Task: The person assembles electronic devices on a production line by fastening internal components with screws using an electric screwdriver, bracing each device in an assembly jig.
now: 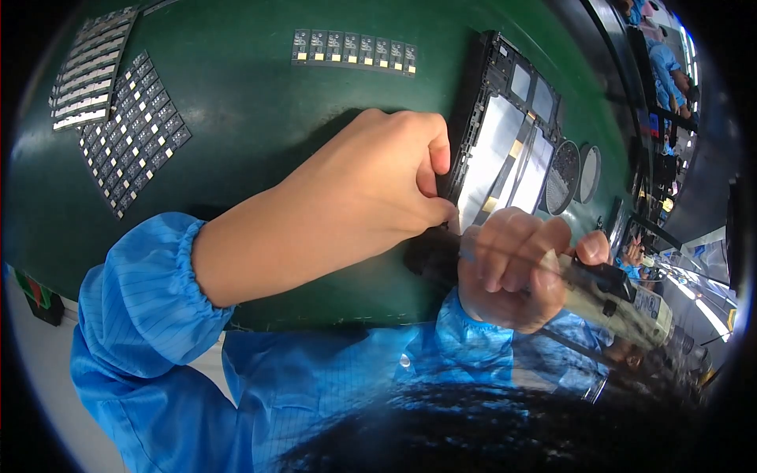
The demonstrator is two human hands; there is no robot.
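Note:
My left hand (378, 169) reaches in from the left, its fingers curled and thumb tip drawn in against the near left edge of a black device frame (475, 126). What is pinched there, if anything, is hidden. Silvery plates and a dark strip with yellowish patches show inside the frame. My right hand (512, 268), slightly blurred, is wrapped around a pale electric screwdriver (619, 307) with a black part near the fingers. The screwdriver lies aslant close to the frame's near end, and I cannot make out its tip.
Two round dishes, one with small dark pieces (561, 180) and one paler (589, 173), stand right of the frame. A row of small circuit boards (355, 51) lies at the back; more board panels (136, 134) overlap at the left. Other people (669, 71) work at far right.

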